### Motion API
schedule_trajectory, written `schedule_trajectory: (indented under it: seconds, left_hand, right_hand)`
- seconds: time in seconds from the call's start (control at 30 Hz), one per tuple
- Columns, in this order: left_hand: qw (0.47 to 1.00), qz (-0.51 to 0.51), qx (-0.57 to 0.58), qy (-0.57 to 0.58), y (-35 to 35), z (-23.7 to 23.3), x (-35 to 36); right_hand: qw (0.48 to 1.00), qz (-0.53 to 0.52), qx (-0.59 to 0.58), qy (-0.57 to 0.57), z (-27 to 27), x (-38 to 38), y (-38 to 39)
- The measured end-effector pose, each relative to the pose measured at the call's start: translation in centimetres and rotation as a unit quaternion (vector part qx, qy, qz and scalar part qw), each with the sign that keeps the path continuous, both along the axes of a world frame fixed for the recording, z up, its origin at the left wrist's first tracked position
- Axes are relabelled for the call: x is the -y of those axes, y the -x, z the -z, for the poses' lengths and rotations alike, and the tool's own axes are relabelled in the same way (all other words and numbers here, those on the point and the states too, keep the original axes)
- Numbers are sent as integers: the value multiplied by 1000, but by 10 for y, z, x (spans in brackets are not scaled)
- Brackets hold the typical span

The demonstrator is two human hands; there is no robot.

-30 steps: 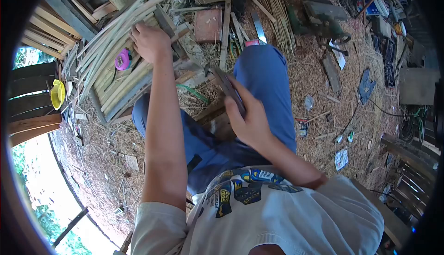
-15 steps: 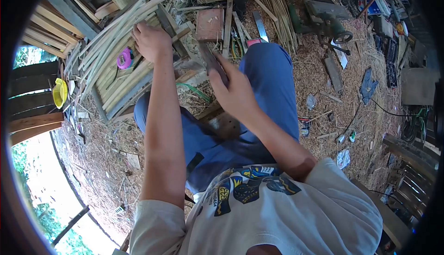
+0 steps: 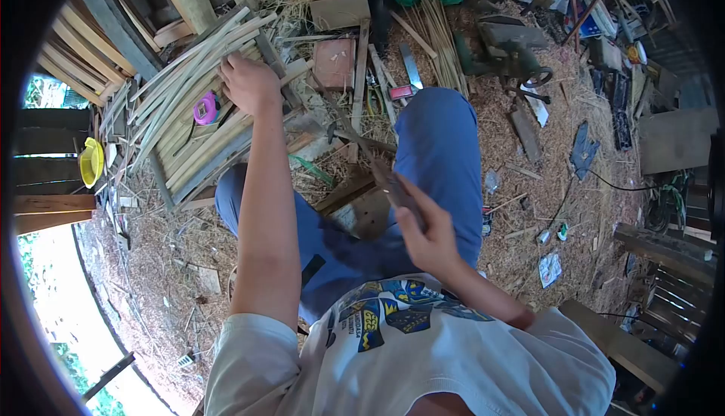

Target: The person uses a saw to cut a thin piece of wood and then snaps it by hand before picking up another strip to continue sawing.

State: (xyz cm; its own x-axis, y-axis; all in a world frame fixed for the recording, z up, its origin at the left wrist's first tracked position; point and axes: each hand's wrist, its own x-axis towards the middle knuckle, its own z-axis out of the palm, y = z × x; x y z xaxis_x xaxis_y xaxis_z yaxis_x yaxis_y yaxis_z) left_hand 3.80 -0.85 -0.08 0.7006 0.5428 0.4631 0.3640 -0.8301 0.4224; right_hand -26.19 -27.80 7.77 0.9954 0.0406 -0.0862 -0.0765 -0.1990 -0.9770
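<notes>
My left hand (image 3: 251, 85) rests over a pile of pale wooden strips (image 3: 181, 76) on a slatted wooden frame (image 3: 211, 161). Its fingers curl around a strip (image 3: 296, 71) whose end pokes out to the right; the fingertips are partly hidden. Left of this hand, a pink tape measure (image 3: 205, 108) lies on the strips. In front of my lap, my right hand (image 3: 429, 235) is wrapped around the dark handle of a long, thin-bladed knife (image 3: 385, 178). Its blade points up and left, toward the frame's right side.
Beyond my knees lie a reddish box (image 3: 334, 63), a metal strip (image 3: 410, 65), a pink item (image 3: 401, 92) and a bundle of thin sticks (image 3: 436, 38). A green vise-like machine (image 3: 506, 53) stands to the right. A yellow basin (image 3: 91, 163) is at the left. Shavings cover the floor.
My right hand has drawn the knife back toward my body, down and to the right, and more of its blade shows. My left hand stays on the strips.
</notes>
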Motion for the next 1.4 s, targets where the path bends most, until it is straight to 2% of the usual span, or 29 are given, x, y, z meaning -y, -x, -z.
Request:
schedule_trajectory:
  seconds: [0.07, 0.17, 0.27, 0.33, 0.37, 0.4, 0.43, 0.47, 0.53, 0.67, 0.7, 0.77, 0.8, 0.87, 0.93, 1.0, 1.07, 1.13, 1.2, 1.3, 1.4]
  left_hand:
    - [1000, -3, 2, 4, -1, 2, -2]
    - [999, 2, 24, 35, -1, 2, -1]
    - [994, 19, 92, 59, -5, 10, -10]
    - [986, 40, 162, 32, -10, 17, -17]
    - [981, 71, 175, 42, -4, 10, -15]
    - [976, 101, 188, 51, 4, -1, -15]
    - [969, 131, 202, 58, 13, -10, -16]
    - [957, 176, 228, 36, 23, -15, -19]
    - [956, 250, 149, 24, 41, -13, -32]
    - [950, 311, 9, -27, 89, -9, -47]
    - [947, 318, 26, -40, 93, -9, -48]
    - [938, 336, 57, -69, 97, -10, -48]
    - [942, 334, 31, -25, 98, -15, -46]
    - [933, 354, 14, -57, 96, -18, -49]
    - [927, 365, 25, -87, 93, -24, -49]
    - [921, 368, 59, -113, 93, -30, -47]
    - [913, 385, 83, -105, 97, -48, -39]
    - [903, 404, 108, -104, 105, -71, -28]
    - [889, 423, 133, -113, 113, -97, -15]
    - [882, 432, 143, -121, 122, -128, 1]
    - [871, 450, 162, -113, 129, -145, 13]
  right_hand:
    - [993, 90, -18, -74, 4, 16, 6]
    - [982, 164, 23, -95, -9, 22, -40]
    - [945, 211, -27, -249, -26, 0, -115]
    - [937, 229, -46, -260, 40, 6, -179]
    - [957, 270, -7, -106, 79, 7, -198]
    - [951, 305, 32, 49, 116, 7, -215]
    - [919, 333, 69, 201, 135, 7, -226]
    - [924, 288, 31, 248, 138, 9, -224]
    - [921, 186, -45, 340, 144, 24, -202]
    - [892, 41, -37, 448, 195, 57, -172]
    - [882, 8, -36, 471, 210, 62, -171]
    - [879, -5, -40, 474, 237, 61, -172]
    - [878, -10, -43, 476, 238, 57, -172]
    - [853, -50, -37, 519, 237, 50, -179]
    - [858, -55, -14, 511, 213, 40, -190]
    - [893, -26, 22, 448, 172, 28, -206]
    - [950, 28, 90, 299, 122, 15, -220]
    - [947, 20, 256, 194, 90, 9, -242]
    - [951, -28, 298, 79, 20, 2, -236]
    - [864, -101, 466, 163, -53, 7, -224]
    - [832, -99, 486, 248, -79, 18, -215]
